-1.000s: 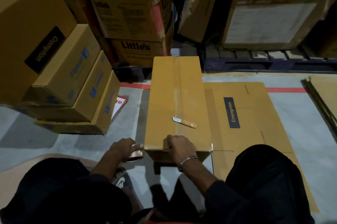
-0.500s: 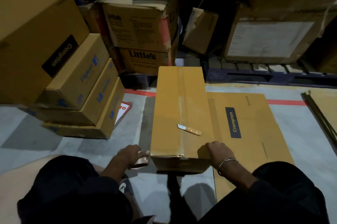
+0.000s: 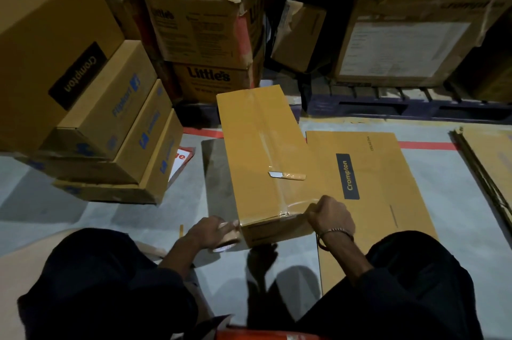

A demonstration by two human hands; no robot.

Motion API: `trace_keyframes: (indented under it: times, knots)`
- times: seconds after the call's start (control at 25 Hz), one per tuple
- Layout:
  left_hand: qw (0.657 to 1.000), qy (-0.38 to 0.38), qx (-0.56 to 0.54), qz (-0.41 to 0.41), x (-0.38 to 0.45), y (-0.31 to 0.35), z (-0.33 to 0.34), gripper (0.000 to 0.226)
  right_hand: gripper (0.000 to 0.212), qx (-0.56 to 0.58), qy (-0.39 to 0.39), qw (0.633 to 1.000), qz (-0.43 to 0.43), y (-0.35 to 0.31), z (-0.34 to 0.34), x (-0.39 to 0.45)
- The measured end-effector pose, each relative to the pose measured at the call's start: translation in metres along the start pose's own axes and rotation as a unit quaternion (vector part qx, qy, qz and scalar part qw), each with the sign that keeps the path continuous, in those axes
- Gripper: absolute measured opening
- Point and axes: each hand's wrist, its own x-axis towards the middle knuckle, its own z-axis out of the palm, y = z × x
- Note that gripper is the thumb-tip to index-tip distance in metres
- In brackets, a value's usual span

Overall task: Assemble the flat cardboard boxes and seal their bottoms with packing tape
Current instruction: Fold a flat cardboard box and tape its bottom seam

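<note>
An assembled yellow-brown cardboard box lies on the floor in front of me, with clear tape running down its middle seam. A small cutter rests on top of it. My left hand grips a roll of packing tape at the box's near left corner. My right hand is curled at the near right corner, where a strip of tape stretches across the near edge. A flat Crompton box lies on the floor to the right, partly under the assembled one.
Finished boxes are stacked at the left. Little's cartons and other large boxes on a pallet stand behind. More flat cardboard lies at the far right. My knees are near the bottom of the view.
The box has turned slightly, its near end swinging right. My right hand moved from the box's near edge to its near right corner, with tape now stretched across that edge.
</note>
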Motion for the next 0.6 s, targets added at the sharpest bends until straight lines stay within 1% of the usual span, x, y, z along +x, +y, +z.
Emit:
trace_keyframes:
  times: [0.04,0.08,0.16,0.24,0.28,0.36,0.4,0.48,0.6]
  knots:
    - [1.0,-0.001,0.001,0.001,0.0,-0.002,0.0,0.089,0.024,0.024,0.024,0.999,-0.033,-0.001,0.003,0.001]
    - [1.0,-0.004,-0.003,-0.002,-0.001,-0.002,-0.001,0.095,0.03,0.05,0.019,0.997,-0.06,-0.004,0.005,0.002]
    - [1.0,-0.023,-0.002,-0.016,0.0,-0.002,-0.008,0.107,0.051,0.059,-0.039,0.993,-0.091,-0.007,0.01,0.003]
    - [0.998,-0.063,0.018,-0.024,0.0,0.001,-0.024,0.108,0.059,0.051,-0.068,0.992,-0.09,-0.008,0.016,0.007]
    - [0.995,-0.091,0.032,-0.028,-0.001,0.003,-0.034,0.103,0.06,0.06,-0.067,0.992,-0.085,-0.007,0.018,0.01]
    - [0.987,-0.142,0.069,-0.042,-0.001,0.004,-0.05,0.079,0.061,0.07,-0.07,0.992,-0.072,-0.007,0.018,0.015]
    - [0.984,-0.157,0.074,-0.048,0.001,0.004,-0.054,0.071,0.061,0.068,-0.075,0.993,-0.065,-0.009,0.017,0.016]
    - [0.981,-0.162,0.087,-0.062,0.006,0.003,-0.053,0.069,0.062,0.069,-0.076,0.993,-0.057,-0.012,0.019,0.018]
    - [0.98,-0.112,0.155,-0.05,0.008,0.011,-0.042,0.08,0.062,0.047,-0.072,0.994,-0.064,-0.012,0.02,0.018]
